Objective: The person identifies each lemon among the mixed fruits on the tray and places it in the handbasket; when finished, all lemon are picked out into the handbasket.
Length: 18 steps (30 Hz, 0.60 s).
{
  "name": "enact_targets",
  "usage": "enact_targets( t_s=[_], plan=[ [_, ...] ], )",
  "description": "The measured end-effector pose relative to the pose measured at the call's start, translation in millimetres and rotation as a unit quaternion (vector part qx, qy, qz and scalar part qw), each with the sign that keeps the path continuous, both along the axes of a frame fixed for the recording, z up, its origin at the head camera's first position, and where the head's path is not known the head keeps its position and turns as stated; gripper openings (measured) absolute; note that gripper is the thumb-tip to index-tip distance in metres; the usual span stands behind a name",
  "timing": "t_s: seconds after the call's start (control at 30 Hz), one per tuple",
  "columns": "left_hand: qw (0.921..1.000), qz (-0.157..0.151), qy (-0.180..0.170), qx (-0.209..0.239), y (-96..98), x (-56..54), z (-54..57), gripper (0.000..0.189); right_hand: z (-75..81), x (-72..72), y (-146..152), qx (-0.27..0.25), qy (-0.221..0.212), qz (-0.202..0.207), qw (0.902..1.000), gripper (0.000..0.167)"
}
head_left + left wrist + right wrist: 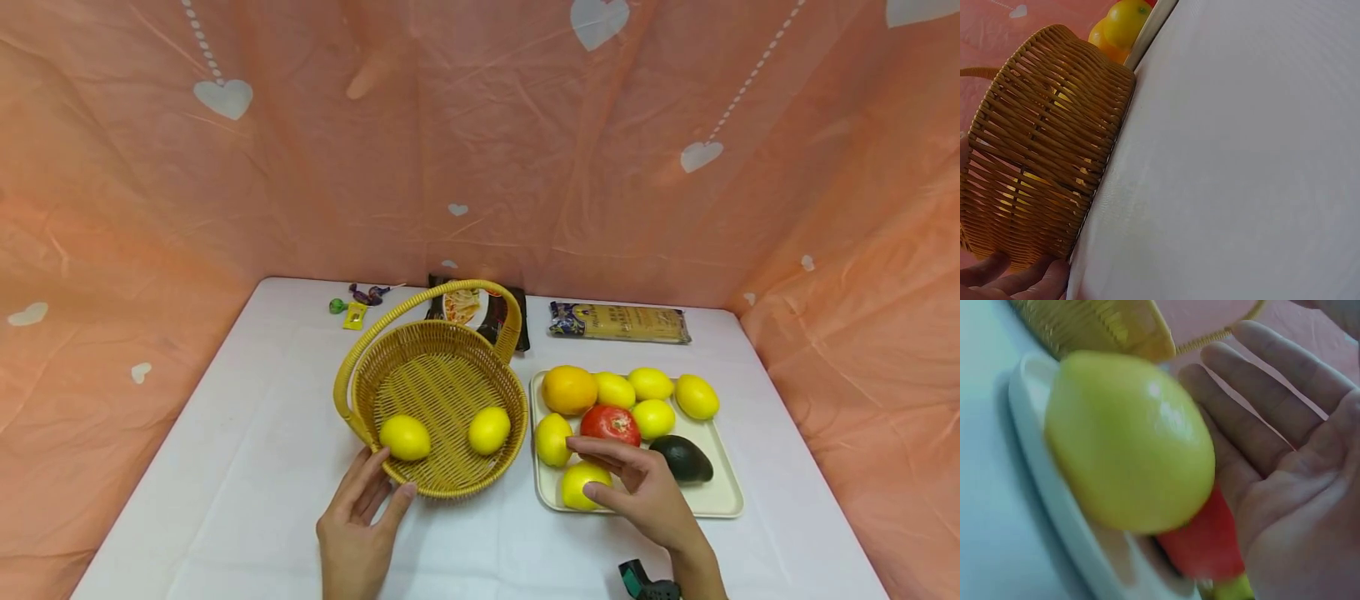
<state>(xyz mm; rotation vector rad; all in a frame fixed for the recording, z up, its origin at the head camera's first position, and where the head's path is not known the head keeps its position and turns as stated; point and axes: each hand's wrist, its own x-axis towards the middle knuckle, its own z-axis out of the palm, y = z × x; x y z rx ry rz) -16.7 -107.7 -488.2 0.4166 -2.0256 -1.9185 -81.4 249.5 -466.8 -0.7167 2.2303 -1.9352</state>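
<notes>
A round wicker basket (pixel 438 492) with a tall arched handle holds two lemons, a left one (pixel 406 437) and a right one (pixel 489 430). Fingers of my left hand (pixel 360 521) rest against its near left side, the index fingertip at the rim; the left wrist view shows fingertips (pixel 1047 281) along the woven wall (pixel 1047 137). My right hand (pixel 641 487) hovers over the tray's near part, fingers extended and thumb apart, nothing in its grasp. Beside its palm lies a lemon (pixel 1129 440), on the tray's near left corner, with a red pomegranate (pixel 611 423) behind.
The cream tray (pixel 720 498) also bears an orange (pixel 569 390), several lemons (pixel 697 397) and a dark avocado (pixel 682 459). Along the back lie wrapped candies (pixel 355 315), a black food packet (pixel 517 333) and a long noodle packet (pixel 618 322). Orange curtains (pixel 480 167) surround the white table.
</notes>
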Motion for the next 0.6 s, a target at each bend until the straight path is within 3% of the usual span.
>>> enact_targets(
  t_s=[0.27,0.43,0.6],
  plan=[
    [1.0000,-0.003,0.004,0.002,-0.4,0.0,-0.6,0.056,-9.3,9.6,21,0.041,-0.019,-0.033,0.9984,0.045],
    [1.0000,-0.006,0.001,0.000,-0.7,0.3,-0.4,0.055,-19.1,15.1,20,0.074,-0.047,-0.060,0.9943,0.044],
    [1.0000,-0.007,-0.002,0.002,-0.8,0.1,0.1,0.055,-25.7,18.7,17,0.074,-0.042,-0.076,0.9935,0.046]
  ],
)
